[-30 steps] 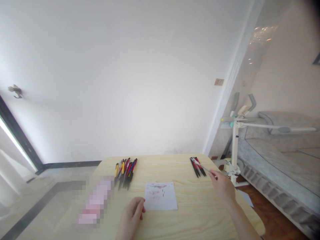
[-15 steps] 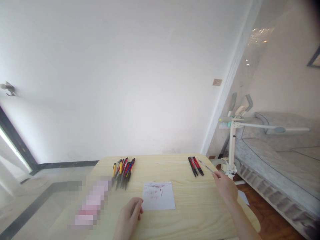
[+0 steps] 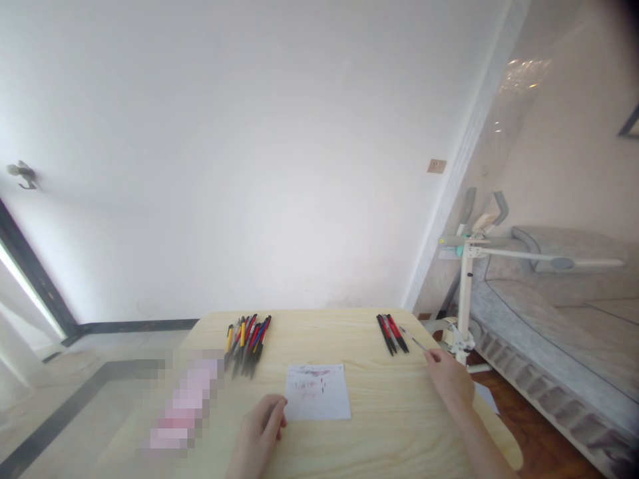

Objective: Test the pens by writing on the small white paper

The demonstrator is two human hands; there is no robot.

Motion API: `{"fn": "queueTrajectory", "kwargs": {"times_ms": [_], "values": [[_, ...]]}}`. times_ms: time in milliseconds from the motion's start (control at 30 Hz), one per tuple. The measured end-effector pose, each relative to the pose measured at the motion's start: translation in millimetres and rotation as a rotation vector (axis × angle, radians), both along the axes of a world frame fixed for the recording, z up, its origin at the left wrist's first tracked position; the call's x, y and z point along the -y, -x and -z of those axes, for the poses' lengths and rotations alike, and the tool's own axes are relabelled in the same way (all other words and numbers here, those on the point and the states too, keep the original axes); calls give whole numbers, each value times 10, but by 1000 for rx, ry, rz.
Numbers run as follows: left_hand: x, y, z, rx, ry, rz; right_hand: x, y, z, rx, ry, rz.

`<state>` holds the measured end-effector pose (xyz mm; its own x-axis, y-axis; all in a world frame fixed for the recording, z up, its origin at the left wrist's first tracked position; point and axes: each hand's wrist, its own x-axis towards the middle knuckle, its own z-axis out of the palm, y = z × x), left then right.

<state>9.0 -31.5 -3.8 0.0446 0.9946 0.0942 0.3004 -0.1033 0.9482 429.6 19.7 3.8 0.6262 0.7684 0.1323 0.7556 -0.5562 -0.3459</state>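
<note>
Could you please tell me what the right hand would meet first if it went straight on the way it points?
Probably the smaller pen group: the right hand points toward it, the slim item it holds leading. Its height is unclear, so it might pass over.

At seven o'clock shows a bare left hand (image 3: 261,424), its back broad and rounded; at four o'clock, a bare right hand (image 3: 448,378) joins a bare, slender, tapering forearm (image 3: 480,436).

Two hands (image 3: 262,422) (image 3: 452,379); one scribbled sheet (image 3: 319,394); one held pen (image 3: 414,338); two pen bunches (image 3: 254,342) (image 3: 398,334), individual counts unclear.
</note>
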Motion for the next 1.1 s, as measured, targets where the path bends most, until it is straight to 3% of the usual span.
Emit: {"fn": "queueTrajectory", "kwargs": {"times_ms": [1100], "values": [[17, -7, -20, -23, 7, 14, -99, -14, 15, -16, 64, -69]]}}
